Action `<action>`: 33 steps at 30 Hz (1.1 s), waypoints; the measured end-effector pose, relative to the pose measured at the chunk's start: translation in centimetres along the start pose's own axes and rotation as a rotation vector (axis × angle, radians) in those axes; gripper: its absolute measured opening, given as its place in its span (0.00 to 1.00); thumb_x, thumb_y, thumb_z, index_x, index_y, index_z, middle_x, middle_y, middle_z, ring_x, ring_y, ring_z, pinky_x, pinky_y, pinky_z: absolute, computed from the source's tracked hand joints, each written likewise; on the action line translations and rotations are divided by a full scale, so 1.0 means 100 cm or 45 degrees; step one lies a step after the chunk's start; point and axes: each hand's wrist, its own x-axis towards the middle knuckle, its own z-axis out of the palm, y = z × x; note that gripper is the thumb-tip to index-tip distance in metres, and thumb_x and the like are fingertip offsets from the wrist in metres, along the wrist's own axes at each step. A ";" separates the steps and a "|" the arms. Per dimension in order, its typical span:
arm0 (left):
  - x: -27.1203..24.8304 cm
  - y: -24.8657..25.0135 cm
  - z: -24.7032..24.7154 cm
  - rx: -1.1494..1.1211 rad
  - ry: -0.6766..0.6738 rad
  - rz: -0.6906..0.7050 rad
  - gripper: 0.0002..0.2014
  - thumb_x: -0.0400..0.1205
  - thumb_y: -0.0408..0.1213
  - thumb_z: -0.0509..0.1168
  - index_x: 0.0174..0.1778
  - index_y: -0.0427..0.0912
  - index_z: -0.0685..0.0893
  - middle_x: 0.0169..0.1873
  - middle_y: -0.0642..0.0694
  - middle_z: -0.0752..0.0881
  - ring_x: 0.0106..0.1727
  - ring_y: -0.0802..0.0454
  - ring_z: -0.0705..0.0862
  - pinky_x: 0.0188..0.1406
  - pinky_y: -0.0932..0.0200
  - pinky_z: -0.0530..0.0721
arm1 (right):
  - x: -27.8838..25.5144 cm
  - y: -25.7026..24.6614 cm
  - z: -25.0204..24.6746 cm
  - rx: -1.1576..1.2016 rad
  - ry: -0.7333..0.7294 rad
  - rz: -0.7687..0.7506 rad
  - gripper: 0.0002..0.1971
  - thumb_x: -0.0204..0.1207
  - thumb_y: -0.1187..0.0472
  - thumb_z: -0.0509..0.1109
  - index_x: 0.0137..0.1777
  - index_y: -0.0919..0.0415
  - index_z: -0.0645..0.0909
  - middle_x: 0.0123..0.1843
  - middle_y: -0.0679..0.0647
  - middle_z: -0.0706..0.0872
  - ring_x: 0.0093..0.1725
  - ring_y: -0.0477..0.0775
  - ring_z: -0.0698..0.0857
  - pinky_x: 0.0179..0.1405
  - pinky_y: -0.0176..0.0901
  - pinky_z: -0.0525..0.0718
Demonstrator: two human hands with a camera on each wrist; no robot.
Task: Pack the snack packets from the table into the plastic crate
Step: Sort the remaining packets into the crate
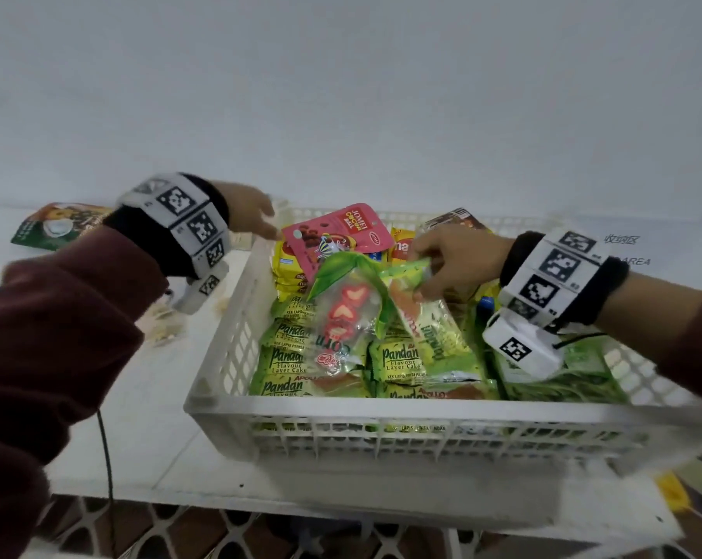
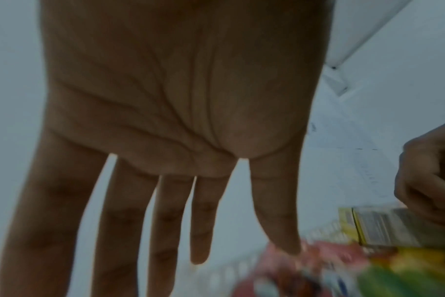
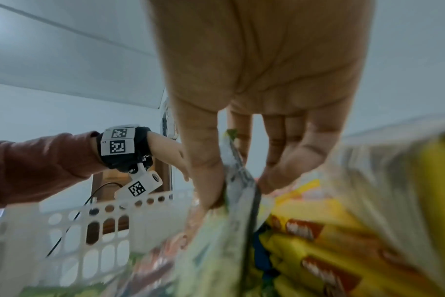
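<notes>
White plastic crate (image 1: 402, 413) sits on the table (image 1: 147, 417), packed with green Pandan cake packets (image 1: 397, 361), yellow wafer packs (image 3: 325, 231) and a pink cocoa-ball pouch (image 1: 337, 232) at the back. Right hand (image 1: 458, 260) is down inside the crate, thumb and fingers (image 3: 206, 170) pinching the top edge of a green packet (image 1: 418, 288). Left hand (image 2: 181, 112) hangs over the crate's far left corner, fingers straight and spread, gripping nothing. One more snack pouch (image 1: 55, 227) lies on the table, well left of the crate.
</notes>
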 end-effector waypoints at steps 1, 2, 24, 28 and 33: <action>-0.003 0.006 -0.010 0.016 0.047 0.028 0.29 0.81 0.47 0.64 0.75 0.37 0.68 0.72 0.39 0.74 0.73 0.44 0.71 0.71 0.55 0.65 | -0.002 0.003 -0.007 0.077 0.061 0.005 0.11 0.68 0.67 0.77 0.37 0.57 0.75 0.27 0.49 0.77 0.19 0.39 0.73 0.21 0.29 0.71; -0.006 0.016 -0.018 0.018 0.098 0.079 0.29 0.79 0.46 0.66 0.73 0.37 0.70 0.70 0.39 0.76 0.72 0.43 0.72 0.69 0.56 0.67 | -0.006 0.005 -0.013 0.184 0.115 0.019 0.11 0.68 0.70 0.76 0.40 0.59 0.76 0.28 0.51 0.79 0.18 0.39 0.75 0.18 0.28 0.72; 0.005 0.115 0.037 0.442 0.018 0.578 0.28 0.71 0.41 0.75 0.66 0.45 0.72 0.65 0.47 0.76 0.68 0.48 0.71 0.71 0.50 0.66 | -0.040 0.027 0.000 -0.003 -0.289 0.117 0.13 0.63 0.67 0.80 0.36 0.52 0.79 0.43 0.61 0.85 0.39 0.58 0.85 0.34 0.41 0.82; 0.005 0.099 0.020 0.393 0.053 0.542 0.17 0.72 0.44 0.73 0.47 0.46 0.72 0.45 0.51 0.76 0.51 0.53 0.72 0.64 0.52 0.65 | -0.039 0.032 -0.004 0.132 -0.163 0.063 0.13 0.66 0.68 0.78 0.42 0.52 0.78 0.38 0.65 0.81 0.36 0.59 0.81 0.29 0.36 0.78; 0.005 0.065 -0.012 -0.006 -0.049 0.526 0.13 0.74 0.32 0.72 0.32 0.41 0.73 0.28 0.50 0.74 0.35 0.50 0.74 0.30 0.62 0.69 | -0.039 0.025 0.004 0.113 -0.020 0.047 0.09 0.70 0.66 0.75 0.49 0.55 0.83 0.39 0.61 0.81 0.33 0.49 0.84 0.32 0.39 0.87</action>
